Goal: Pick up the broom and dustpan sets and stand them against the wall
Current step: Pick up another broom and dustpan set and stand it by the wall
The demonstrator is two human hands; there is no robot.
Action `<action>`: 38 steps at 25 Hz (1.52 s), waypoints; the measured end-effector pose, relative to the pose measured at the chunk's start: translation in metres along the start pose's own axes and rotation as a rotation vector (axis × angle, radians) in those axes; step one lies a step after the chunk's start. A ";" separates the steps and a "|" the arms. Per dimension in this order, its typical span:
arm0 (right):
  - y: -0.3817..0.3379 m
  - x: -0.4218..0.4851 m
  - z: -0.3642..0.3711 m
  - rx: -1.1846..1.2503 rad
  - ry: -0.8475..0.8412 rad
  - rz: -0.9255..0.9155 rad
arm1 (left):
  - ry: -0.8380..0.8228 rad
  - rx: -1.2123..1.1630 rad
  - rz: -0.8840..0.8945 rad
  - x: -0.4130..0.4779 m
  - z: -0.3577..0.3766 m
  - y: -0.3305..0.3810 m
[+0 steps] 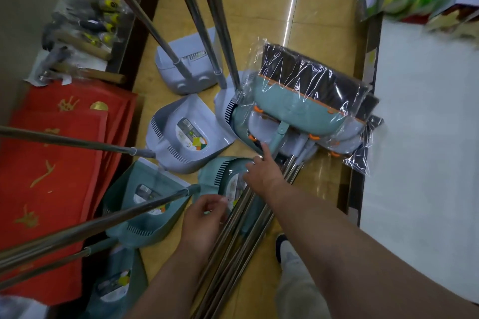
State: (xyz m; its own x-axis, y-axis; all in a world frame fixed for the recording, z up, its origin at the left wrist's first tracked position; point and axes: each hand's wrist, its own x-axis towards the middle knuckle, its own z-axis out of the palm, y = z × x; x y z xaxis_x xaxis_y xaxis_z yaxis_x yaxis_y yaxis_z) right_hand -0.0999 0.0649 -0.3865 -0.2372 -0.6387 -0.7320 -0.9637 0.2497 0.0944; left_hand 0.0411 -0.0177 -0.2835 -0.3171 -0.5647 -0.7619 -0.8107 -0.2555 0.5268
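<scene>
Left hand [204, 215] - fingers curled, thumb and fingertips closed on the near rim of a teal dustpan [223, 171] that lies flat on the floor [324, 21].

Right hand [261, 176] - just beyond the left, laid over the same dustpan and the bundle of steel handles [241, 228] crossing it. The index finger is straight and points at the neck of the nearest broom. The other fingers bend down out of sight, so I cannot tell whether it grips the handles or only rests on them.

The handles run from under the right hand back towards the person, side by side and touching. Past the right fingertips lie the broom heads [305, 101], teal with orange clips and dark bristles, stacked and bagged in clear plastic.

Left of the hands, a second teal dustpan [140, 204] sits with its pole rising towards the camera. Beyond it are two grey dustpans [176, 137], also with poles rising towards the camera. Further left is a stack of red mats [51, 163], and hammers [77, 59] sit on a shelf beyond them.

Behind the right forearm, a shoe [283, 243] is beside the handle bundle.
</scene>
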 end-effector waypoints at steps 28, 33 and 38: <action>-0.019 -0.355 -0.188 0.419 0.294 0.039 | 0.148 -1.138 -0.228 -0.329 -0.192 0.092; -0.045 -0.405 -0.225 0.580 0.297 0.246 | 0.178 -1.131 0.033 -0.382 -0.214 0.111; -0.098 -0.470 -0.334 1.358 0.666 0.122 | 0.185 -0.990 0.185 -0.418 -0.223 0.138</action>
State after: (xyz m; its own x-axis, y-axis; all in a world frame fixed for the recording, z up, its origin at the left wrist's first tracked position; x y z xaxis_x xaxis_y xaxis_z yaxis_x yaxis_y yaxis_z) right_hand 0.0653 0.0977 0.1733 -0.6734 -0.6751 -0.3013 -0.1832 0.5472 -0.8167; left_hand 0.1717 0.0080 0.1920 -0.2471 -0.7521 -0.6110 0.0403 -0.6380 0.7690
